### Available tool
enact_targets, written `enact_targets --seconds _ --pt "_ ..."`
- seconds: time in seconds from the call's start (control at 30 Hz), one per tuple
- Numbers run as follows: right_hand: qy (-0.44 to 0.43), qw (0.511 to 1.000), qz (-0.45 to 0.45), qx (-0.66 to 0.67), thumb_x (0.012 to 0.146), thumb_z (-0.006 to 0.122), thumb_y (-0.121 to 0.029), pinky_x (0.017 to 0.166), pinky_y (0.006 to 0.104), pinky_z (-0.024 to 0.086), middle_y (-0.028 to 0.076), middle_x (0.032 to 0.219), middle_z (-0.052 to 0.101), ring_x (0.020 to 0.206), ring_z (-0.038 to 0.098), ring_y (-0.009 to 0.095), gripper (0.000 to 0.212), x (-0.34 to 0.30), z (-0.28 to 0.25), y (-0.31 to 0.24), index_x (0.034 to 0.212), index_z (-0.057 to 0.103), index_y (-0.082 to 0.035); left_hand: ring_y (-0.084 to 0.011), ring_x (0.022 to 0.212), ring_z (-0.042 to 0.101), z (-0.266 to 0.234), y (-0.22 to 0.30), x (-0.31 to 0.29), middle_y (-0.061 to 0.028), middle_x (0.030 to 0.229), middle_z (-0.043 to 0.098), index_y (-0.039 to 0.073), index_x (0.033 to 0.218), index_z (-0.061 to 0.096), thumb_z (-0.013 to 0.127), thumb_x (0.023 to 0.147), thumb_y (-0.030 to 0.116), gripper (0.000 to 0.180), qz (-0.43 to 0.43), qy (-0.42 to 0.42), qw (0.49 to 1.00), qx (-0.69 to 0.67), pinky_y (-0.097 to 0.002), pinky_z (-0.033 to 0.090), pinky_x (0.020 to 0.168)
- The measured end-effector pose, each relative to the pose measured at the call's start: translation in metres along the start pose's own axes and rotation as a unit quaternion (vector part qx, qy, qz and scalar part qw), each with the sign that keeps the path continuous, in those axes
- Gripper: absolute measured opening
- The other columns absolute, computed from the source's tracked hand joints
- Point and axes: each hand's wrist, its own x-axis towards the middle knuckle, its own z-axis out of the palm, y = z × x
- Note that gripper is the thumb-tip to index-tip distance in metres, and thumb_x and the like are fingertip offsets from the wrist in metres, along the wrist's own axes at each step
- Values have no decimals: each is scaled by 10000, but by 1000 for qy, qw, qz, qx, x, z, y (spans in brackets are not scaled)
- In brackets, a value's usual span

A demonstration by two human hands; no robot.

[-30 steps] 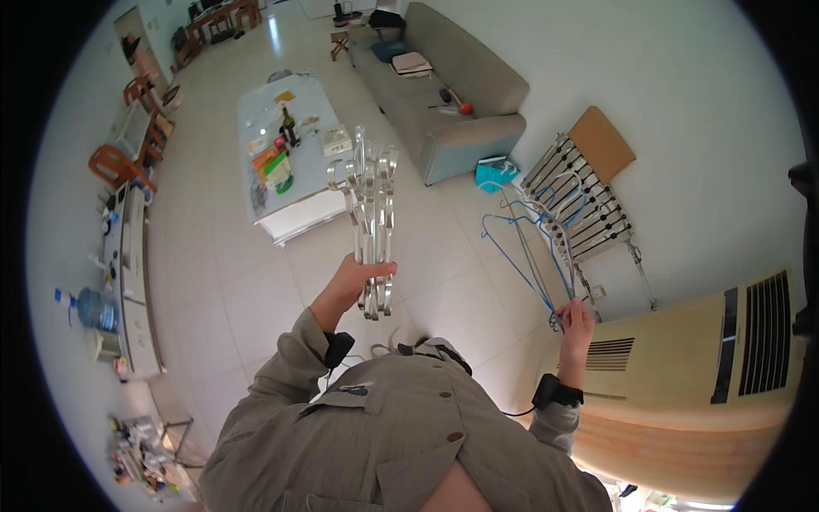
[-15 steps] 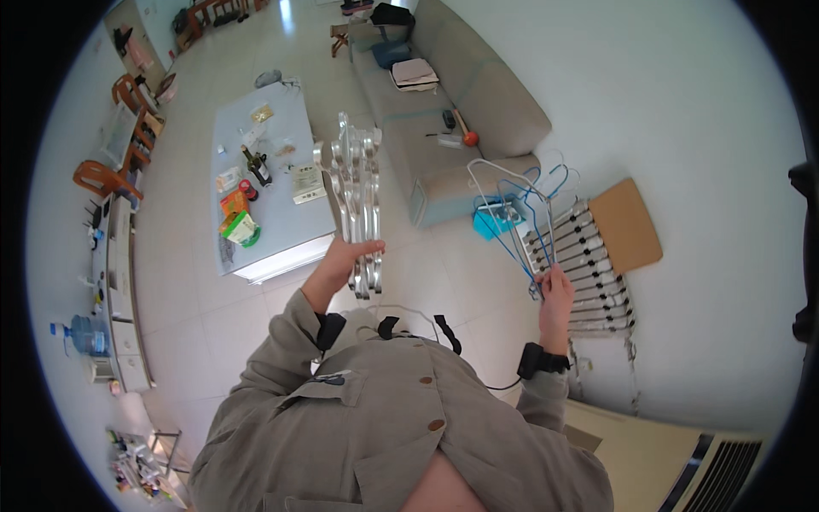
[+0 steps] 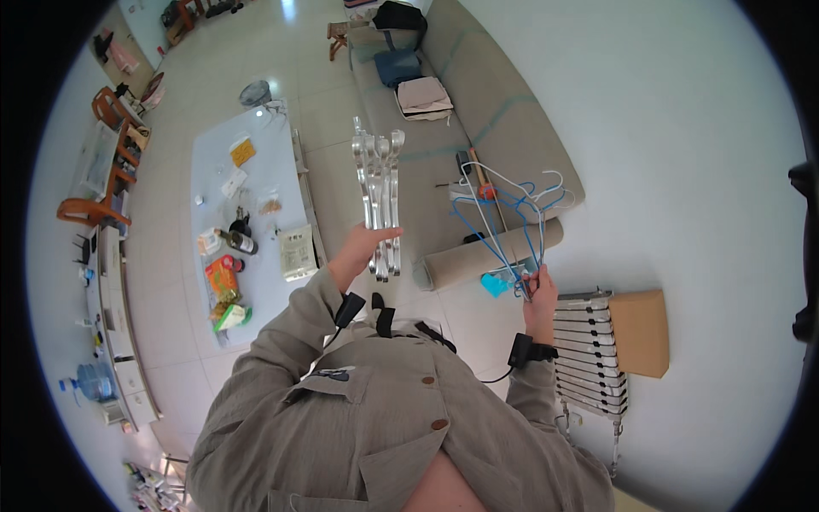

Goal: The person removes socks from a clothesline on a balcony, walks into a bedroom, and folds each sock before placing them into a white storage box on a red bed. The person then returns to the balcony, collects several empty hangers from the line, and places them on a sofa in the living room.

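My left hand (image 3: 363, 248) is closed round the lower part of a bundle of long, shiny silver metal bars (image 3: 377, 175). The bars stand roughly upright side by side, with curled ends at top and bottom; their exact kind is hard to make out. Off to the right, my right hand (image 3: 541, 299) grips several wire clothes hangers (image 3: 541, 243), blue and white, at their gathered lower end. The hangers fan out above the fingers, in front of the sofa's arm. The two hands are well apart.
A long low table (image 3: 209, 154) at left carries a dark bottle (image 3: 242, 242), snack packs and a pale box (image 3: 298, 253). The grey sofa (image 3: 512, 128) holds folded cloths (image 3: 424, 96). At right stand a folded metal rack (image 3: 589, 354) and a brown cardboard panel (image 3: 640, 333).
My view has shifted toward the sofa and rack. Both hands keep their hold; the silver bundle looks more upright, and the hangers now overlap the sofa's arm.
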Motion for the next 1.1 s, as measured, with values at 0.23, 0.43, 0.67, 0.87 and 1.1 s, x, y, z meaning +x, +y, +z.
enact_targets --seconds 0.23,0.43,0.67,0.87,1.1 --pt "48 997 44 33 1155 538 -320 744 338 508 -3 650 440 718 561 154 403 162 80 43 855 591 -56 -181 774 697 -5 57 211 -103 934 735 -43 1084 682 945 801 272 499 -42 16 999 31 -345 484 615" --pt "74 990 88 84 1140 577 -327 713 307 487 11 678 516 716 570 147 391 331 149 122 863 614 -52 -183 729 701 -7 69 387 -110 907 739 -40 1067 685 950 798 241 471 -113 58 991 37 -347 508 594" --pt "78 981 141 111 1127 610 -299 747 306 514 12 712 559 762 606 155 348 533 215 223 886 642 -50 -192 702 684 -21 64 562 -102 899 708 -21 1065 653 960 787 211 474 -165 97 978 79 -376 514 608" --pt "50 966 203 155 1116 627 -309 768 345 565 27 834 644 872 645 160 304 659 232 320 968 683 -48 -186 731 642 -38 -7 709 -83 896 680 -19 1025 662 935 794 181 409 -155 214 944 198 -404 497 650" --pt "11 942 244 -231 1088 638 -322 726 410 559 106 918 702 801 675 281 325 731 201 434 1033 699 -8 -235 823 653 -37 -119 829 -155 964 680 -99 1193 528 996 707 337 803 -101 266 897 337 -413 541 749"
